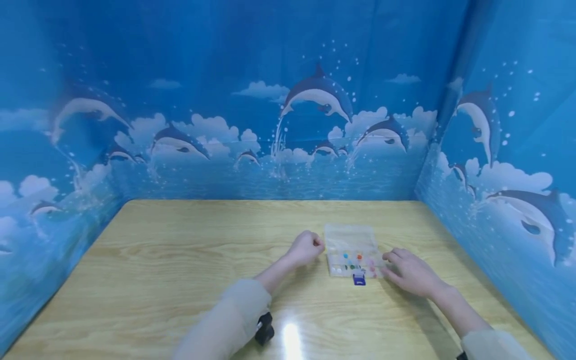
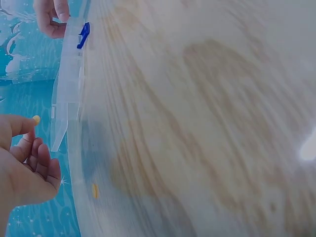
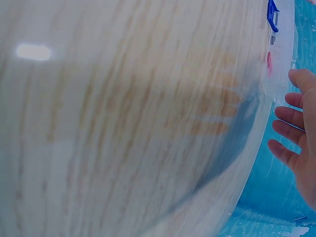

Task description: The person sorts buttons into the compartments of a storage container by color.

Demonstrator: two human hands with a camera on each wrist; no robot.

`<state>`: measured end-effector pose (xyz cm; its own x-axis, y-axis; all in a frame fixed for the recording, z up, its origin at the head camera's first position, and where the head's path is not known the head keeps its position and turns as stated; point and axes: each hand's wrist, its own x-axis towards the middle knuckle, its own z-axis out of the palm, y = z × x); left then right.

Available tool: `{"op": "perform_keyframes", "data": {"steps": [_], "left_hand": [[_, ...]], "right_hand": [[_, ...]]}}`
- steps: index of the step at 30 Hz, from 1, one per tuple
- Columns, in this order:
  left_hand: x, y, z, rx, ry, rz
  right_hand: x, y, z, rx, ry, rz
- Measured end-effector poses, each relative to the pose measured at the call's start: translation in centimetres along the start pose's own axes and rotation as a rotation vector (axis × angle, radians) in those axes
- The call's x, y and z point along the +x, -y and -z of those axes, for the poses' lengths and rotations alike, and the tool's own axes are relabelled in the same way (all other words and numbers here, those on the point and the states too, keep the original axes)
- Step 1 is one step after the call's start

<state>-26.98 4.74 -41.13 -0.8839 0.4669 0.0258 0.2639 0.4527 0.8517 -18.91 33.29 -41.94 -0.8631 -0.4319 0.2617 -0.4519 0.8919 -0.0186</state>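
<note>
Hands [image 1: 307, 247] beside clear bead box [image 1: 352, 250]

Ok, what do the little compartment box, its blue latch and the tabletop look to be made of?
The compartment box looks like clear, slightly frosted plastic: coloured beads show through its lid. Its blue latch seems opaque moulded plastic, glossy in the left wrist view. The tabletop shows pale wood grain with a sharp lamp glare, so a smooth finish; whether laminate or varnished wood, I cannot tell.

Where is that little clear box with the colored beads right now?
In the head view the clear box sits on the wooden table, right of center, between the left hand and the right hand, its blue latch facing the person.
</note>
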Motion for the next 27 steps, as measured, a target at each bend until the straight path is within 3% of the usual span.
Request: {"op": "perform_keyframes", "data": {"steps": [10,27], "left_hand": [[0.6,-0.2,-1.4,0.018,-0.009,0.02],[1.1,-0.9,-2.1,0.077,-0.046,0.002]], "right_hand": [[-0.5,0.0,-0.3,0.011,0.002,-0.009],[-0.3,-0.1,-0.2,0.004,-0.023,0.007]]}}
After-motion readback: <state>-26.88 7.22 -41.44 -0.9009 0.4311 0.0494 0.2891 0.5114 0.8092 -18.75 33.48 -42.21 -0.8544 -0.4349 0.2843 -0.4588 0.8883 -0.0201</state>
